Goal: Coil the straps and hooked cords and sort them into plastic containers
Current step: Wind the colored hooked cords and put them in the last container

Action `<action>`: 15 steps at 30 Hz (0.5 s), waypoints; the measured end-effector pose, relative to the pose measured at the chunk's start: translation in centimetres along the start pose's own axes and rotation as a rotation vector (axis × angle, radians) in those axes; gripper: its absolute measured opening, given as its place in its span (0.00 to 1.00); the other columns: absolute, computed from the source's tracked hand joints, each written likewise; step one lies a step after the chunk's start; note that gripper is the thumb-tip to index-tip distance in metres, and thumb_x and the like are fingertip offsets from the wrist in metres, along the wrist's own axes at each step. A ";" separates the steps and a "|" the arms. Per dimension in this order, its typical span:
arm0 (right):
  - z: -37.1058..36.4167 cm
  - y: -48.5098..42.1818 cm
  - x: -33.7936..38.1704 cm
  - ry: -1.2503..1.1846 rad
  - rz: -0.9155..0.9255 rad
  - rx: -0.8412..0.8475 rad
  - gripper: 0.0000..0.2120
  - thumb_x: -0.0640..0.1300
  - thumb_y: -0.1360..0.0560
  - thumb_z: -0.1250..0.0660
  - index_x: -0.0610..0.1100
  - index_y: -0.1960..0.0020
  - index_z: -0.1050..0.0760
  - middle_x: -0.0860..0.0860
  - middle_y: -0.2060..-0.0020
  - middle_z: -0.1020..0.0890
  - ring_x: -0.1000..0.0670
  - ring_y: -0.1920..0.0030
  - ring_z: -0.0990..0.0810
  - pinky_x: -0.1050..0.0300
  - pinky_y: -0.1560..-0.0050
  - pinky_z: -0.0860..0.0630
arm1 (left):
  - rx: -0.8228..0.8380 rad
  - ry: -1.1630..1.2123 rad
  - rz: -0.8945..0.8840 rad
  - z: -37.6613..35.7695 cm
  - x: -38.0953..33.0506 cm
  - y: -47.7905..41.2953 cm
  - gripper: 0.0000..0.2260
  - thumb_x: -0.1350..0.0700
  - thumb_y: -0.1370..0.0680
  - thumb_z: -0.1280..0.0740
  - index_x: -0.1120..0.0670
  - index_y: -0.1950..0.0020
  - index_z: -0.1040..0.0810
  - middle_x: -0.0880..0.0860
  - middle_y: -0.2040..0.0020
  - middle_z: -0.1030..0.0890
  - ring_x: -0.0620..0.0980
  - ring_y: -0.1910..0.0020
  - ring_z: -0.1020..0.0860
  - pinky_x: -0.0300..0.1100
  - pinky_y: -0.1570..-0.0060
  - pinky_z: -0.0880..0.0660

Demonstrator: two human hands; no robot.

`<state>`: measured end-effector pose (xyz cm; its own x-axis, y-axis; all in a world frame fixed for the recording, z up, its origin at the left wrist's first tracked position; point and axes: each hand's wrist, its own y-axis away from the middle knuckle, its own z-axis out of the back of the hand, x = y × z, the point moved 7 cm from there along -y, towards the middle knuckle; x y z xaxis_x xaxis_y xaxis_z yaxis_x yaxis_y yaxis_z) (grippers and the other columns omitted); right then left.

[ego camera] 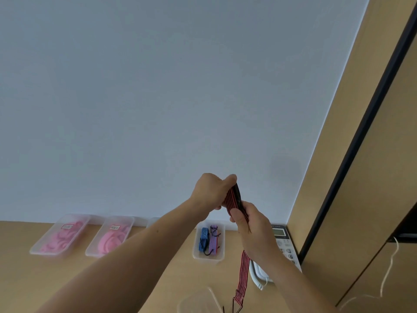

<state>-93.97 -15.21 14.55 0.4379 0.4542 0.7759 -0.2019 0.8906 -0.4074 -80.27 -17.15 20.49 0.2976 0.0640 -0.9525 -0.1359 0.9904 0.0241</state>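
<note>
Both hands are raised in front of the white wall, above the wooden desk (27, 279). My left hand (211, 190) grips the folded upper part of a red-and-black striped hooked cord (232, 198). My right hand (250, 229) pinches the same cord just below the fold. The cord's loose tail (244, 274) hangs from my right hand, and its metal hook (237, 304) dangles near the desk. A clear container (208, 256) against the wall holds a blue cord (203, 239) and a purple cord (213, 241), both bundled, with dark hooks.
Two clear containers (39, 248) (93, 250) with pink straps stand at the left along the wall. Another clear container (196, 300) lies at the bottom edge. A white desk phone (286, 247) sits at the right beside a wooden cabinet (361, 199) with a white cable (391, 263).
</note>
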 end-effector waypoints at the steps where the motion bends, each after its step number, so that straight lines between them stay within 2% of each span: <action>1: 0.0 0.1 -0.2 0.018 0.004 -0.003 0.04 0.59 0.21 0.44 0.65 0.47 0.31 0.66 0.60 0.20 0.62 0.57 0.22 0.64 0.59 0.30 | -0.001 0.006 0.015 0.0 0.1 -0.1 0.16 0.48 0.24 0.34 0.59 0.64 0.29 0.59 0.67 0.25 0.54 0.68 0.26 0.47 0.62 0.28; 6: -0.2 0.1 -0.7 -0.011 -0.019 -0.015 0.07 0.60 0.21 0.44 0.62 0.46 0.30 0.62 0.60 0.19 0.61 0.60 0.22 0.65 0.61 0.32 | -0.016 0.188 0.080 -0.3 0.4 0.1 0.12 0.51 0.24 0.32 0.60 0.59 0.24 0.57 0.63 0.24 0.53 0.65 0.25 0.46 0.58 0.28; 10: -0.1 -0.2 -0.8 -0.054 -0.029 -0.006 0.05 0.51 0.18 0.41 0.56 0.47 0.27 0.66 0.61 0.20 0.61 0.63 0.23 0.68 0.63 0.32 | -0.006 0.189 0.018 -0.4 0.0 0.3 0.12 0.50 0.25 0.33 0.57 0.60 0.28 0.57 0.62 0.30 0.54 0.63 0.32 0.48 0.59 0.33; 12: 0.1 -0.4 -0.5 -0.161 -0.060 -0.016 0.07 0.46 0.18 0.41 0.55 0.49 0.25 0.62 0.61 0.18 0.60 0.68 0.25 0.68 0.64 0.30 | 0.063 0.199 -0.023 -0.8 -0.1 0.5 0.15 0.44 0.26 0.34 0.56 0.60 0.26 0.57 0.62 0.26 0.55 0.62 0.28 0.49 0.57 0.30; 14: 0.4 -0.6 -0.1 -0.327 -0.131 -0.026 0.09 0.45 0.17 0.42 0.49 0.50 0.23 0.54 0.63 0.18 0.56 0.70 0.27 0.64 0.66 0.30 | 0.217 0.290 -0.002 -1.5 0.3 0.8 0.20 0.39 0.27 0.36 0.56 0.57 0.21 0.54 0.58 0.19 0.53 0.58 0.20 0.49 0.51 0.24; 15: 0.5 -0.6 0.0 -0.394 -0.162 -0.019 0.11 0.46 0.17 0.42 0.46 0.52 0.23 0.51 0.65 0.19 0.54 0.70 0.27 0.62 0.67 0.30 | 0.300 0.343 0.008 -1.7 0.5 1.0 0.19 0.39 0.25 0.36 0.55 0.54 0.19 0.54 0.55 0.17 0.53 0.56 0.19 0.51 0.48 0.23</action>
<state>-94.29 -15.73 15.08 0.0931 0.2853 0.9539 -0.1403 0.9523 -0.2711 -81.89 -16.33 19.49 -0.0395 0.0772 -0.9962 0.1575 0.9850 0.0701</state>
